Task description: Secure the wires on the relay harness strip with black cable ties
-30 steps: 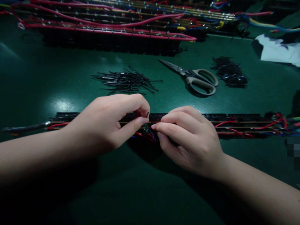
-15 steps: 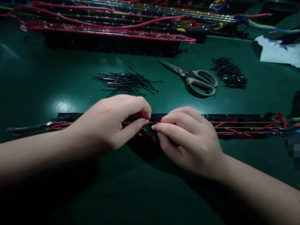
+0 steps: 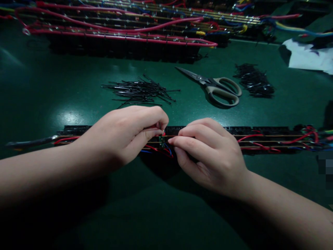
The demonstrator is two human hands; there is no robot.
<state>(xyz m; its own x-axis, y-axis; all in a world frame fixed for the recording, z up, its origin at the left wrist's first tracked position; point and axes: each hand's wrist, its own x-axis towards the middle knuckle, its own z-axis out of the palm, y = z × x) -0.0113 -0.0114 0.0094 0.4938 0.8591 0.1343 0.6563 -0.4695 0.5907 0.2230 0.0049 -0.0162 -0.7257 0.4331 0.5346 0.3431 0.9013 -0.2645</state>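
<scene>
A green tabletop lies under everything, and a long black wired strip runs across it, directly beneath the two hands. Well beyond the strip, on its far side, sits the biggest thing on the table: a dark wired assembly, with pinkish-red cables running lengthwise along it.

The left hand comes in from the near side and covers a stretch of the strip left of its middle. Its thumb lies close under the bent forefinger, the tips just above the strip — whether they pinch anything I cannot tell. The right hand covers a stretch right of the middle, its fingers curled and held against one another, forefinger tip and thumb tip at the strip; what lies between those two is hidden.

Beyond the strip, near its middle, is a loose pile of thin black ties. Scissors lie to the right of that, also past the strip, blades toward the upper left. A torn-edged white sheet lies beyond the strip's right end, and a denser black heap is between sheet and scissors.

Smallest are a little green part on the strip, between the hands, and thin red and blue wires at its near edge.
</scene>
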